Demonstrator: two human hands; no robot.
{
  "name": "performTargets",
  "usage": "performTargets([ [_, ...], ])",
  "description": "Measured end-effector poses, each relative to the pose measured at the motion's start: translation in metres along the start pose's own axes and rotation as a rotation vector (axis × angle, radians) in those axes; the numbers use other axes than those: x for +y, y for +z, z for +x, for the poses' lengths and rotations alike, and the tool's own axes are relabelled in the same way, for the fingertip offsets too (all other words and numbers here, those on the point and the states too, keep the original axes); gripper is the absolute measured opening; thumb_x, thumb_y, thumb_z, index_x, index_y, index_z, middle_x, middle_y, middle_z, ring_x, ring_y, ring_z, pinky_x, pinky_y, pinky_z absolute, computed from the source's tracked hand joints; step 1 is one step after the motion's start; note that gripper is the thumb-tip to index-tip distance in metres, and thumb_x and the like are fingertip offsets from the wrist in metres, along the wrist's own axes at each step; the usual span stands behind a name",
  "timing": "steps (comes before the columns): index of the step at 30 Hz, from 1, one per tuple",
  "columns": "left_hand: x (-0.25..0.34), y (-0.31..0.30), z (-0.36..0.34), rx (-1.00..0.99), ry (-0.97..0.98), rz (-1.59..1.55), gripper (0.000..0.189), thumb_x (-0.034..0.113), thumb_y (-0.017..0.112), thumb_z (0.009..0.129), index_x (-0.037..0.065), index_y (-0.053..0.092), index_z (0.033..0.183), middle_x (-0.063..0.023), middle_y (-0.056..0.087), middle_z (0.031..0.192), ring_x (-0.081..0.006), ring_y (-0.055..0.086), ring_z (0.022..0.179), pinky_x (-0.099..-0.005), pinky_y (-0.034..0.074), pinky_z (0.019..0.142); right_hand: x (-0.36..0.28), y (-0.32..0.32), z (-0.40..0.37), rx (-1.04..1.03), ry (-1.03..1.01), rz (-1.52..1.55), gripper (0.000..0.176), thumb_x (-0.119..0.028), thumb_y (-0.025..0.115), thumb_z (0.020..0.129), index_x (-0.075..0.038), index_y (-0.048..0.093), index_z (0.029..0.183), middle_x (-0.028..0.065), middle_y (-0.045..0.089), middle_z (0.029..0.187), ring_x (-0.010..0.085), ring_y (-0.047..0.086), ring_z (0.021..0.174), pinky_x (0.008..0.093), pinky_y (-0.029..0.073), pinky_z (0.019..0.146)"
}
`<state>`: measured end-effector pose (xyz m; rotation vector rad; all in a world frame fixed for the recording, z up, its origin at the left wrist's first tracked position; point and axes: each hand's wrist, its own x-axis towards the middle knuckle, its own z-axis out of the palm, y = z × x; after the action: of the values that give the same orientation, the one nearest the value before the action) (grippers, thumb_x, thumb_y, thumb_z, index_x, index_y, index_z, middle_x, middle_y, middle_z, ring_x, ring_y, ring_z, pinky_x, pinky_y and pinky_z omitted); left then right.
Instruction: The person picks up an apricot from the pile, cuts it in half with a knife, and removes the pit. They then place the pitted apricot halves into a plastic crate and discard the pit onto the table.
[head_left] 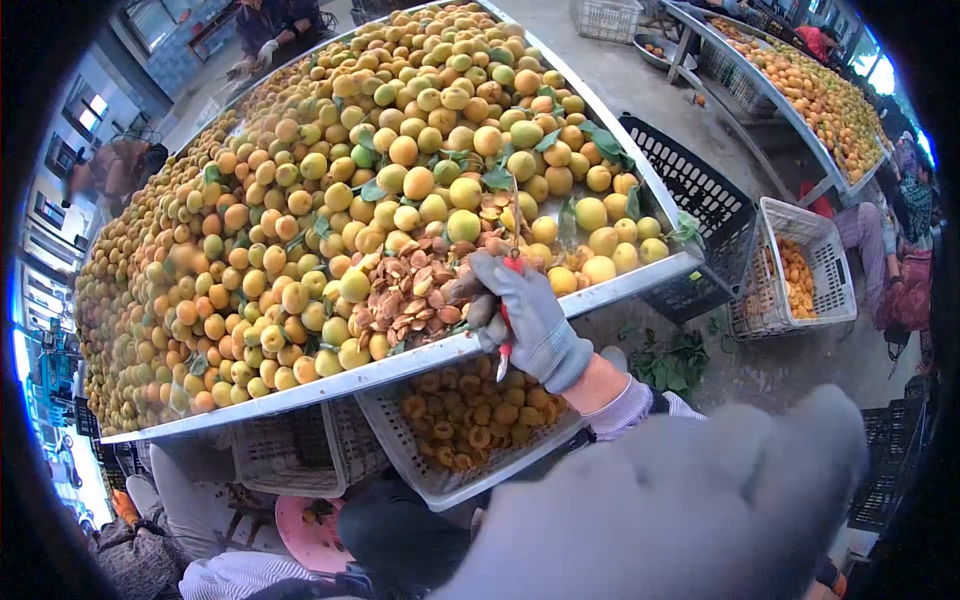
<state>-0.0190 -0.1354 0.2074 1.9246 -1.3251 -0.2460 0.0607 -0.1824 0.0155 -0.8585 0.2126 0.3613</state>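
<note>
My right hand [525,315], in a grey glove with darkened fingertips, is closed round a red-handled knife [506,325]. The thin blade points up over the fruit, and a metal tip shows below the fist. Just left of this hand, brown pits [410,290] lie heaped at the edge of the metal-rimmed table [440,352]. Yellow-orange apricots [290,240] are piled behind and around them. Close to the camera, my left hand [680,500] is a large grey blur at the lower right; its fingers are too smeared to read.
Below the table edge, a crate [455,495] holds opened fruit. Right of the table stand a black crate [700,190] and a light crate [835,265] with orange pieces. Several people sit or stand around. Another fruit table [790,140] is upper right; a pink basin [305,530] sits below.
</note>
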Motion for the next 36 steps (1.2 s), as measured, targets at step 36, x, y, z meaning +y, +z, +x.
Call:
performTargets([
  [36, 0.001, 0.042, 0.014, 0.030, 0.193, 0.077, 0.021, 0.006, 0.054, 0.073, 0.003, 0.057, 0.093, -0.0146, 0.059, 0.079, -0.0304, 0.058, 0.077, -0.0360, 0.046, 0.072, 0.010, 0.008, -0.004, 0.051, 0.003, -0.185, 0.038, -0.037, 0.050, 0.090, -0.001, 0.061, 0.084, 0.0006, 0.051, 0.054, 0.0065, 0.038, 0.036, 0.0223, 0.036, 0.037],
])
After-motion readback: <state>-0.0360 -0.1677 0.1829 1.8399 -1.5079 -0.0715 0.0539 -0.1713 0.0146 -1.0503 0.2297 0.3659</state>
